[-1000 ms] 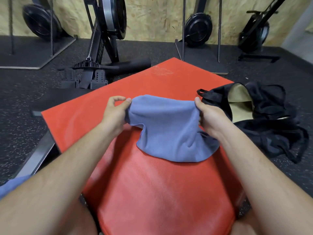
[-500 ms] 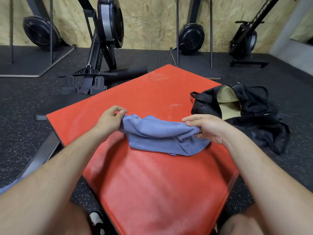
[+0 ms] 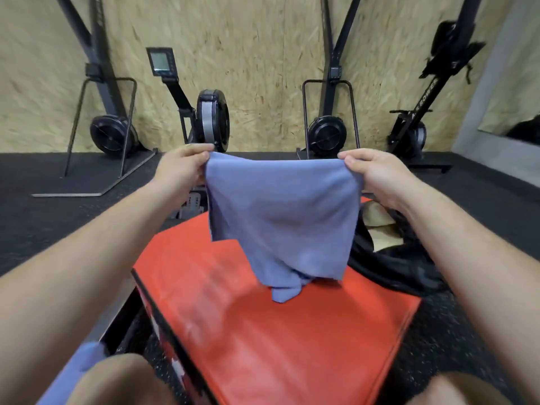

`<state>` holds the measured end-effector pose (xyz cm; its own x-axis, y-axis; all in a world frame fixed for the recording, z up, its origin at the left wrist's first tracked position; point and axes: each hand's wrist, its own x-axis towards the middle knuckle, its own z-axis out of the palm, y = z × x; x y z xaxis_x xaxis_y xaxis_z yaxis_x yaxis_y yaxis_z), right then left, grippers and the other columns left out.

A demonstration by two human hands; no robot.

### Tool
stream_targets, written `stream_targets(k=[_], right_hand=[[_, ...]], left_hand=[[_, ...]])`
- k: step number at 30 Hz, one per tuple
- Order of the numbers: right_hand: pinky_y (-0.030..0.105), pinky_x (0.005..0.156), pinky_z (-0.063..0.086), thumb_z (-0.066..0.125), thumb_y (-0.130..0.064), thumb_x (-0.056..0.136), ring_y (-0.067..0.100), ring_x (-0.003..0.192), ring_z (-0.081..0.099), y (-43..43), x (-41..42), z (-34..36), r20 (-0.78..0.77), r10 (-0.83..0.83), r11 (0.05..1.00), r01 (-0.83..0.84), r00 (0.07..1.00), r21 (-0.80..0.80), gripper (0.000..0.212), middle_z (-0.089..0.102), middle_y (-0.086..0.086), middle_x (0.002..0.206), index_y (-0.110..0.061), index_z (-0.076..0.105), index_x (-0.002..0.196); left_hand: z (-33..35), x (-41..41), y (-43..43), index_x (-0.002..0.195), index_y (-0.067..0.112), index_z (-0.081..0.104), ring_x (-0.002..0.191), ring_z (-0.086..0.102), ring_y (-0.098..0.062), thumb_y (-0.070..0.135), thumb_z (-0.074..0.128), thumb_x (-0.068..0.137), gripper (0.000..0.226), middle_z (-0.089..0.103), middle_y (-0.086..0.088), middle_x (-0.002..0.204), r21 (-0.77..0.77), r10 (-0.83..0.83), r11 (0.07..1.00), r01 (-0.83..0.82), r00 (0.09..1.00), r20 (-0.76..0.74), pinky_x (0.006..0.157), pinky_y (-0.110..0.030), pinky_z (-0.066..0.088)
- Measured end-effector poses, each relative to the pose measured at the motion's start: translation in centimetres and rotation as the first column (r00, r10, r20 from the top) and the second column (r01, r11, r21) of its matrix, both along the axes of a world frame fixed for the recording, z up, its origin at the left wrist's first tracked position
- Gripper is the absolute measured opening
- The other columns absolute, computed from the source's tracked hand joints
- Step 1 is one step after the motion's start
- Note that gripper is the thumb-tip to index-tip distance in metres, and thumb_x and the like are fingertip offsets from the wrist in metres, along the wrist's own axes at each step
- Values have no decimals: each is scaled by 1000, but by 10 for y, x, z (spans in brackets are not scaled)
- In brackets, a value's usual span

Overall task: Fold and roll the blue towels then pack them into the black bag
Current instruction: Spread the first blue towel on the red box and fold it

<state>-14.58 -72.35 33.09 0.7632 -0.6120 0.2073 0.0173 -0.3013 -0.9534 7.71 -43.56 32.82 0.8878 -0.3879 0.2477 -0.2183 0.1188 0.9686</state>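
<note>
A blue towel (image 3: 280, 217) hangs spread in the air above the red mat (image 3: 277, 331), its lowest tip touching the mat. My left hand (image 3: 181, 168) pinches its upper left corner and my right hand (image 3: 371, 173) pinches its upper right corner. The black bag (image 3: 391, 258) lies open to the right of the mat, pale lining showing, partly hidden behind the towel. Another blue towel (image 3: 73, 372) lies by my left knee at the bottom left.
Rowing and ski machines (image 3: 210, 121) stand along the chipboard wall at the back, on dark rubber flooring (image 3: 43, 229). A metal rail (image 3: 117, 323) runs under the mat's left edge. My knees show at the bottom edge.
Both hands have lifted the towel off the mat and pulled it apart, so it now hangs spread out. The view has tilted up toward the wall.
</note>
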Motion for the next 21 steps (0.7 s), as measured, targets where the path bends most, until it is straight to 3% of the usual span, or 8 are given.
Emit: stream_targets(k=[2,5,7,10,14,17,19,21], right_hand=[[34,76,51,67,-24,95,20,86,66,7,0,28,59,11,1000,-12,998,9,13,75,9,105,-22,78,100],[33,80,51,63,-17,98,21,92,66,20,-1,59,130,45,999,-47,990,15,11,72,10,107,-17,73,103],[35,83,50,62,-17,99,21,93,65,27,-6,72,146,50,999,-52,988,10,12,71,10,107,-16,72,105],[36,81,50,61,-20,100,18,91,63,34,-12,81,130,-8,995,20,992,-95,12,72,6,106,-21,73,103],[28,60,50,57,-26,101,12,79,60,45,-23,86,60,-108,935,122,992,-332,18,72,-2,98,-22,75,100],[31,63,55,55,-28,101,13,84,62,54,-31,88,14,-123,946,121,992,-302,21,71,-2,101,-21,75,101],[34,72,57,54,-29,104,16,91,64,58,-36,87,16,-84,986,85,996,-144,22,70,1,107,-20,73,100],[32,69,54,51,-29,105,18,90,65,61,-40,85,80,-31,999,28,996,39,23,70,7,108,-17,70,99]], left_hand=[[29,-1,3,107,23,72,77,56,-15,10,62,95,20,66,-1,97,-27,-24,999,23,999,-29,66,-30,49],[61,-5,10,124,25,64,95,60,-16,5,70,88,41,62,3,118,-37,-93,995,93,996,-13,74,-38,51],[72,-10,13,132,18,59,103,61,-18,-4,68,87,51,61,0,119,-19,-97,995,98,994,57,78,-31,50],[80,-20,20,116,18,68,87,58,-17,0,66,89,33,63,-4,98,160,25,985,-66,969,247,72,-26,45],[80,-31,33,92,18,64,67,47,-20,10,53,96,14,57,-9,82,381,26,895,-232,880,475,55,-28,38],[79,-42,39,95,13,59,65,48,-20,12,45,102,15,56,-9,81,385,26,906,-176,931,365,46,-25,44],[80,-53,42,92,14,60,63,49,-18,3,42,100,23,57,-5,79,277,36,958,-70,991,128,47,-25,44],[84,-63,48,95,17,64,69,55,-16,0,44,99,27,63,-3,85,101,-43,994,51,995,-87,59,-28,46]])
